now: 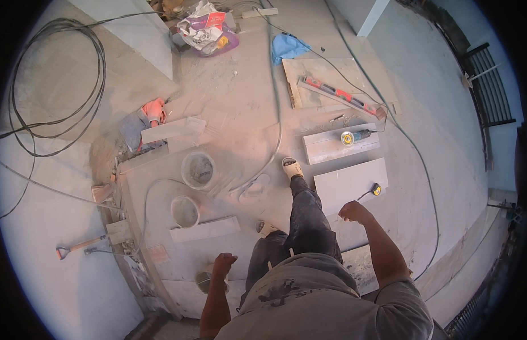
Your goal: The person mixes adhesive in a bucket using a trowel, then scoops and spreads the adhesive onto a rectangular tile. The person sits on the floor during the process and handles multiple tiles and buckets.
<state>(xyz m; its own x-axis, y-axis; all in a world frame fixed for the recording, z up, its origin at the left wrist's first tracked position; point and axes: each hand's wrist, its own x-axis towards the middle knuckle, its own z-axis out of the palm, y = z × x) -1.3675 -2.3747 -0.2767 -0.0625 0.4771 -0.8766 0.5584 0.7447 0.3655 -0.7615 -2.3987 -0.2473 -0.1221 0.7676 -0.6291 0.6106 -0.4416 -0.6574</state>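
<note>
My left hand hangs closed beside my left leg, above a round container on the floor. My right hand is also closed, its fingers curled in, over the near edge of a large pale tile. Whether either hand holds anything is hidden by the curled fingers. Just beyond my right hand lies a yellow and black tape measure on that tile, with a thin dark strip running from it toward the hand. Past this tile, an angle grinder with a yellow disc rests on another pale tile.
Two buckets stand left of my feet, beside a tile strip. A red spirit level lies across a board. Cables and a hose cross the floor. A handled tool and a cable coil are left.
</note>
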